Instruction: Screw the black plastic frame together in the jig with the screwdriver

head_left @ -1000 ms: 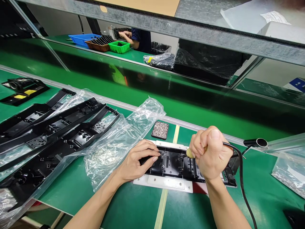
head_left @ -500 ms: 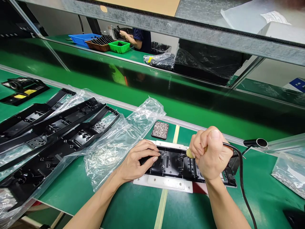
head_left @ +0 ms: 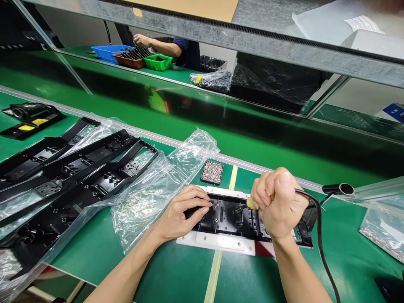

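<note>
My right hand (head_left: 279, 202) is fisted around a corded tool with a yellowish handle (head_left: 251, 203); its black cable (head_left: 320, 227) trails off to the right. The tool's tip points down at a black plastic part (head_left: 232, 216) lying in a white fixture (head_left: 217, 243). My left hand (head_left: 183, 212) lies flat on the left end of that black part, fingers pressing on it. A small black tray of screws (head_left: 212, 171) sits just behind the fixture.
Long black plastic frames (head_left: 69, 176) in clear bags (head_left: 151, 189) lie to the left. A bag of small parts (head_left: 383, 227) is at the right edge. A green conveyor belt (head_left: 189, 122) runs behind. Another person's arm (head_left: 158, 44) reaches over coloured bins (head_left: 158, 62) far back.
My hands have stayed where they were. The other person's hand at the back has stretched out to the left over the bins.
</note>
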Demonstrator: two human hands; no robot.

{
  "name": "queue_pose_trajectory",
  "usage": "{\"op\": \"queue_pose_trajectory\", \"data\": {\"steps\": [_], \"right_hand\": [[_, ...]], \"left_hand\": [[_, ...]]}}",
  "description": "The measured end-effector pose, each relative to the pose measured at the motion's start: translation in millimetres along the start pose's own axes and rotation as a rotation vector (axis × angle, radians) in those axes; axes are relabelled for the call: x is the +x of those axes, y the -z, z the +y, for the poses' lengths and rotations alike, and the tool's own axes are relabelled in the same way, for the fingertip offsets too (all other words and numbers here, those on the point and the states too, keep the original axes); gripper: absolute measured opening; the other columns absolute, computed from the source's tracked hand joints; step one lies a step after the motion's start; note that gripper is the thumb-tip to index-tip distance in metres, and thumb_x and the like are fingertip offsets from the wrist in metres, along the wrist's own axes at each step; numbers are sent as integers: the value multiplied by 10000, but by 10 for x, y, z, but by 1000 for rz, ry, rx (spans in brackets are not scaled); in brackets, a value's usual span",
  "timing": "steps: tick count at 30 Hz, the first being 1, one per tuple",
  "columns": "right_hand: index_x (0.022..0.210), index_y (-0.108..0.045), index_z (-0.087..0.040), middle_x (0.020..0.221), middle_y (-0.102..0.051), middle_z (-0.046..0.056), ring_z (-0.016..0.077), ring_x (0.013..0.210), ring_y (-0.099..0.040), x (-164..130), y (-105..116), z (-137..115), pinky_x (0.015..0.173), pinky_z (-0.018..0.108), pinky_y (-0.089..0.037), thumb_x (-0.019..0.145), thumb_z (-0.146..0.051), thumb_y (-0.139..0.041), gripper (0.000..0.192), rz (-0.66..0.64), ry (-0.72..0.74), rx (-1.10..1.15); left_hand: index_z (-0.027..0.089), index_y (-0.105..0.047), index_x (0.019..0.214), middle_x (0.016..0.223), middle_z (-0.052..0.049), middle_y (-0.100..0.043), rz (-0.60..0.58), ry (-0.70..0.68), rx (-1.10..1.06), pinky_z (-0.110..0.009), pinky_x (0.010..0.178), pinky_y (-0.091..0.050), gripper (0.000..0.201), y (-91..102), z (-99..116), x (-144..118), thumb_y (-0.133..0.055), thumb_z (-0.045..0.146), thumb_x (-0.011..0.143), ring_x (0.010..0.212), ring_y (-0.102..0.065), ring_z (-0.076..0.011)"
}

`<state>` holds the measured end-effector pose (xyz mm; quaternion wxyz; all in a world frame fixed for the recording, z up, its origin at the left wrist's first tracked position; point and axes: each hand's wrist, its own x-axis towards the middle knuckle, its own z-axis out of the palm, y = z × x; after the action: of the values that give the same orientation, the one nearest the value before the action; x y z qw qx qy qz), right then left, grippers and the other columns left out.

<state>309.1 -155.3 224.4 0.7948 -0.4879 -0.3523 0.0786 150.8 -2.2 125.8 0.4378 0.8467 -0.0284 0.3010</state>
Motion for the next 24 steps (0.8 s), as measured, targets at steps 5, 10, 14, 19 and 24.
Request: {"op": "queue_pose_trajectory", "data": {"steps": [5, 10, 14, 19, 24], "right_hand": [[649, -422, -210, 512, -334, -61, 72, 397, -295, 1, -6, 5, 340, 198, -217, 1054, -360, -541, 448, 1, -1, -4], [650, -422, -210, 514, -333, -61, 72, 396, -301, -4, -8, 0, 338, 199, -218, 1055, -357, -539, 446, -2, 1, -8], [649, -425, -211, 514, -337, -60, 71, 397, -301, -2, -14, -4, 342, 200, -218, 1056, -354, -542, 446, -4, 3, -7], [652, -418, -214, 513, -334, -63, 69, 396, -298, -3, -9, -4, 342, 198, -214, 1054, -364, -547, 449, 1, 2, -12], [650, -418, -205, 514, -334, -59, 67, 397, -302, -6, -5, 3, 347, 195, -216, 1061, -341, -536, 449, 2, 13, -5]], "left_hand": [[205, -780, 1120, 1058, -90, -741, -1, 2, 5, -448, 964, -544, 187, -3, 3, -2, -664, 123, 998, 1094, -650, -257], [206, -783, 1119, 1057, -95, -744, 0, 4, 6, -456, 966, -551, 182, -4, 3, 2, -662, 138, 1002, 1097, -656, -264], [208, -787, 1111, 1045, -103, -746, 3, -3, 17, -457, 951, -563, 172, -1, 10, 11, -651, 167, 1014, 1081, -667, -270], [212, -786, 1116, 1052, -104, -744, 0, 5, 12, -464, 962, -557, 175, -2, 3, 6, -655, 161, 1012, 1093, -661, -274], [209, -786, 1115, 1056, -97, -745, -1, 6, 4, -458, 968, -553, 180, -2, -3, -1, -663, 140, 1002, 1094, -658, -265]]}}
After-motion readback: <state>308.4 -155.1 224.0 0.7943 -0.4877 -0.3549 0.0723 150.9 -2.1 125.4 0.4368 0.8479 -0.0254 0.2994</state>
